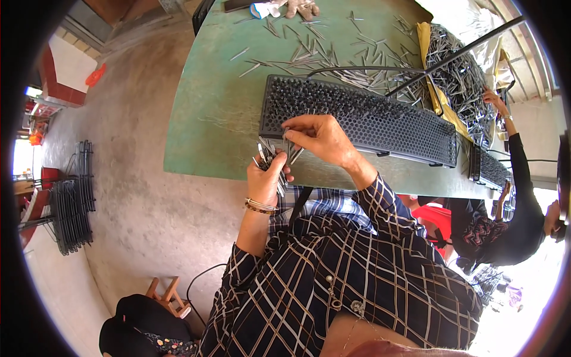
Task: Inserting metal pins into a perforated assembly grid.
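My left hand (269, 172) is closed around a bundle of thin grey metal-like rods (263, 152), whose ends stick out above and below the fingers. Just beside it, my right hand (324, 140) pinches a thin rod between thumb and fingertips, close to the near left corner of a long black perforated tray (410, 130). Rows of small round holes cover the tray. Upright dark pieces fill many holes at its left and along the back; the near right part shows bare holes.
Loose rods (306, 55) lie scattered over the green table (199, 113). A yellow-edged sack (458, 71) spills a heap of rods at the right, where a co-worker's hand (492, 98) reaches in. Gloves (302, 8) lie at the far edge. A dark metal bar (464, 52) slants over the table.
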`<state>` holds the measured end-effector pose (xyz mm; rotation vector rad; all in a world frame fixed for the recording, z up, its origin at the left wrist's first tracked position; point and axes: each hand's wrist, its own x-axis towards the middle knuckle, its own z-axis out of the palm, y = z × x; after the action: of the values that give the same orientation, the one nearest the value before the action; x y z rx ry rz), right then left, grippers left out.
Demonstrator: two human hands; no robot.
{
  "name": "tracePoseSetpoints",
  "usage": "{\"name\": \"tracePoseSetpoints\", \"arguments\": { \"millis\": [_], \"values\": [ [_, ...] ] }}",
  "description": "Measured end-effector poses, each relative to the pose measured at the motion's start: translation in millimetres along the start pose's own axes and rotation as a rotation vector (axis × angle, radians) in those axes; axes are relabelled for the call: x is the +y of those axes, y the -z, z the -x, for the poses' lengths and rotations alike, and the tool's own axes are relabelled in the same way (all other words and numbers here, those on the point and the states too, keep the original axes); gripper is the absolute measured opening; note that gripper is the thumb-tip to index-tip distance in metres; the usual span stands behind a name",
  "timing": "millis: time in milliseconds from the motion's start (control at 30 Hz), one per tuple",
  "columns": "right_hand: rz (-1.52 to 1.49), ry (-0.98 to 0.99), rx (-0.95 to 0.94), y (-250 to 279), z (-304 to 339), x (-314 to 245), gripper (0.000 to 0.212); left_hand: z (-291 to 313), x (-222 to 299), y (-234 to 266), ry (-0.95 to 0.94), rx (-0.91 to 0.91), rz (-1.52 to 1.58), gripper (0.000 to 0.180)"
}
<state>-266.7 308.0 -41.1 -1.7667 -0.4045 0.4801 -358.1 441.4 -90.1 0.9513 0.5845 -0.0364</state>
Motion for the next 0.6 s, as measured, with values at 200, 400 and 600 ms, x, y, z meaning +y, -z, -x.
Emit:
{"name": "tracePoseSetpoints", "arguments": {
  "millis": [200, 400, 600],
  "values": [
    [-0.035, 0.033, 0.091, 5, -5, -4, 0.021, -1, -4, 4, 0.022, -0.035, 0.029, 0.017],
    [0.199, 0.214, 0.225, 8, -33, 11, 0.022, 6, -5, 2, 0.246, -0.174, 0.107, 0.019],
    [0.253, 0.248, 0.233, 5, -37, 17, 0.02, 7, -6, 9, 0.353, -0.248, 0.202, 0.025]
  ]
}}
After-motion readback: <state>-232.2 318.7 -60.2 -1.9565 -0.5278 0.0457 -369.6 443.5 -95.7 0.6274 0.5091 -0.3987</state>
